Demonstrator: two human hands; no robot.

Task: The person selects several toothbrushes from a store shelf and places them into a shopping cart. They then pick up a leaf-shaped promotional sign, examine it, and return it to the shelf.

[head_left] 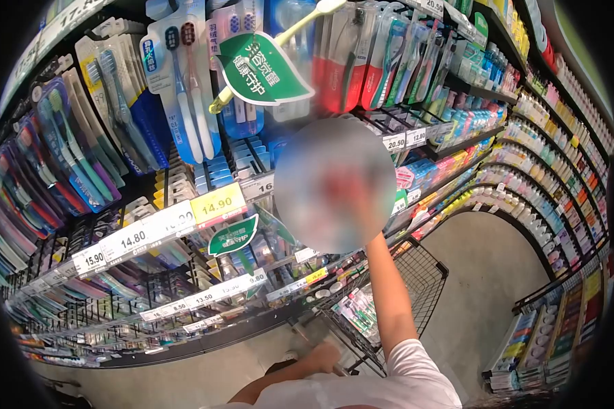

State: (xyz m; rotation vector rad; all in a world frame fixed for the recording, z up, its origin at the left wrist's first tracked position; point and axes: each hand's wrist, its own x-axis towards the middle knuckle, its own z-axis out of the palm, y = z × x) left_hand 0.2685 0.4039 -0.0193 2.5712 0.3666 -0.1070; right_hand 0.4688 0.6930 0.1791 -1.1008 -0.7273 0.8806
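Note:
My right arm reaches forward to the toothbrush shelves. A round blurred patch covers my right hand (pixel 351 187), so its fingers and whatever they may hold cannot be made out; some red shows through the blur. Low in the view, my left hand (pixel 323 357) is closed on the handle of a shopping cart (pixel 426 273), its fingers a little smeared. Inside the wire cart, toothbrush packs (pixel 357 313) lie at the near left. Closest to the right hand hang red-and-clear toothbrush packs (pixel 341 61) and blue-and-white toothbrush packs (pixel 184 88).
Price labels (pixel 215 204) run along the shelf edges at left. A green leaf-shaped sign (pixel 262 68) sticks out above. Shelves of bottles (pixel 532 170) curve round at right. Stacked boxes (pixel 546 341) stand lower right, beside grey floor (pixel 477 273).

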